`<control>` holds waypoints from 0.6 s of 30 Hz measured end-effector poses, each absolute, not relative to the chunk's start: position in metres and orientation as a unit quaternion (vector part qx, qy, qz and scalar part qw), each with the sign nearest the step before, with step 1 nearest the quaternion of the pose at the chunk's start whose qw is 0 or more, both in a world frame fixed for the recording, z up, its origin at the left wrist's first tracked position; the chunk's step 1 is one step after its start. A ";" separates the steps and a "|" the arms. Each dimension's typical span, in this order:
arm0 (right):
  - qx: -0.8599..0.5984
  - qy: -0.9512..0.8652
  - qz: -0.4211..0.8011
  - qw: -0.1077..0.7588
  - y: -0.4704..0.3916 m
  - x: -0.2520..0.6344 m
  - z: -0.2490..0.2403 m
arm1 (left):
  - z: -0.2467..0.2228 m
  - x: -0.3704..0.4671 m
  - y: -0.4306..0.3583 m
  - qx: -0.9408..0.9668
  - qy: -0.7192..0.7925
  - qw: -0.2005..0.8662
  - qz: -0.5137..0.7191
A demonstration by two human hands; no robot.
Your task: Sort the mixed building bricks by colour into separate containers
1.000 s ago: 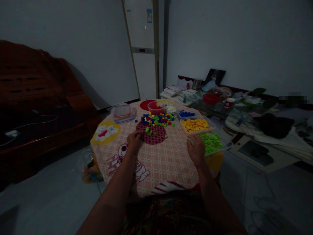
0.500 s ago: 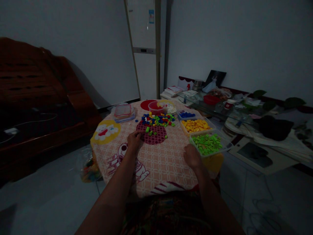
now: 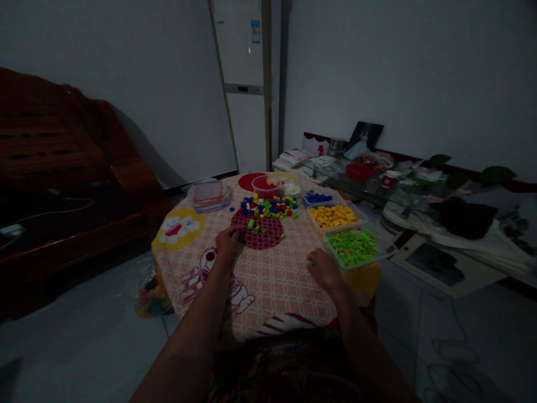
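My right hand [image 3: 324, 268] is closed in a pinch, with a small green building brick [image 3: 311, 262] showing at its fingertips. It is just left of the clear plastic box of green bricks [image 3: 352, 246]. My left hand [image 3: 229, 242] rests on the tablecloth at the left edge of the dark red circle, its fingers stretched forward; I see nothing in them. A few loose green bricks [image 3: 250, 224] lie just beyond its fingertips. Farther back is a mixed pile of coloured bricks [image 3: 268, 207]. In the dim light, fine finger detail is hard to make out.
Behind the green box stand a box of yellow bricks [image 3: 335, 215] and a box of blue bricks [image 3: 318, 197]. A round clear tub [image 3: 267, 186] and stacked lids [image 3: 208, 196] sit at the back. A cluttered glass table [image 3: 331, 170] stands right, a wooden bench [image 3: 50, 184] left.
My right hand has shifted slightly left, away from the green box, and a green brick now shows at its fingertips. My left hand stays by the loose bricks. The view has shifted slightly.
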State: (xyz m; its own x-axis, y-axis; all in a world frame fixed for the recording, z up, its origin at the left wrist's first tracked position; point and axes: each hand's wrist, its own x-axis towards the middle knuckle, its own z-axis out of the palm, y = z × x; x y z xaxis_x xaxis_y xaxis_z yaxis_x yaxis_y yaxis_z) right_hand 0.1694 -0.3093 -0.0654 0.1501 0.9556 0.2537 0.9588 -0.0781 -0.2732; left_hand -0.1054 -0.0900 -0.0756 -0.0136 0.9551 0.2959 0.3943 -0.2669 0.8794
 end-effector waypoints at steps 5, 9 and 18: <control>-0.720 -0.619 -0.023 0.313 -0.309 0.188 -0.041 | -0.072 -0.105 -0.092 0.640 0.524 0.297 0.476; -0.710 -0.590 -0.085 0.376 -0.311 0.211 -0.031 | -0.074 -0.106 -0.090 0.643 0.523 0.293 0.476; -0.751 -0.521 -0.154 0.375 -0.319 0.243 -0.045 | -0.086 -0.107 -0.084 0.646 0.524 0.289 0.473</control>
